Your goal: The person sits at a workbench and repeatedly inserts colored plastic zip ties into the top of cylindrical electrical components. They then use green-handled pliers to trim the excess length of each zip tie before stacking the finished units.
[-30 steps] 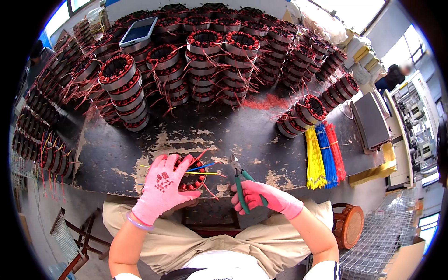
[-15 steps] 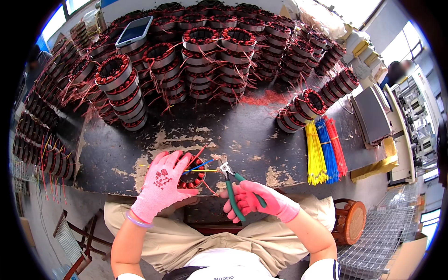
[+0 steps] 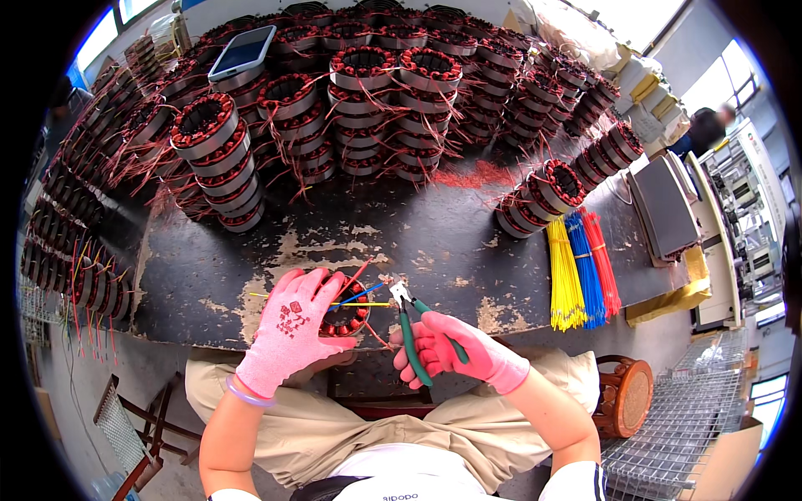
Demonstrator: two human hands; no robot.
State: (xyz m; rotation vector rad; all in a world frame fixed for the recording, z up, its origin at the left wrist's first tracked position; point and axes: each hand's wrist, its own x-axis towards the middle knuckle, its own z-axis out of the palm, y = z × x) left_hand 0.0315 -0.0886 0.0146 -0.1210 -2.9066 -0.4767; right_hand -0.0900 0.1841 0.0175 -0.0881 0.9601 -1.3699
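A ring-shaped motor stator (image 3: 361, 316) with red coils lies at the table's near edge. My left hand (image 3: 288, 330), in a pink glove, is closed over its left side and hides much of it. A red wire (image 3: 357, 273), a blue wire (image 3: 364, 294) and a yellow wire (image 3: 374, 305) stick out of the ring. In my right hand (image 3: 464, 351), also gloved, is a pair of green-handled cutting pliers (image 3: 408, 330). Its handles are spread, and its metal head is beside the wire ends at the ring's right; whether the jaws touch a wire I cannot tell.
Stacked stators (image 3: 359, 108) fill the back of the table, with a phone (image 3: 242, 54) on one stack. Yellow (image 3: 565, 280), blue (image 3: 587, 275) and red wire bundles (image 3: 603, 267) lie at the right. A wooden stool (image 3: 625, 397) and wire mesh (image 3: 677, 426) are beside my right leg.
The pliers' head has shifted slightly away from me, and my right hand has turned a little with it. My left hand stays on the stator.
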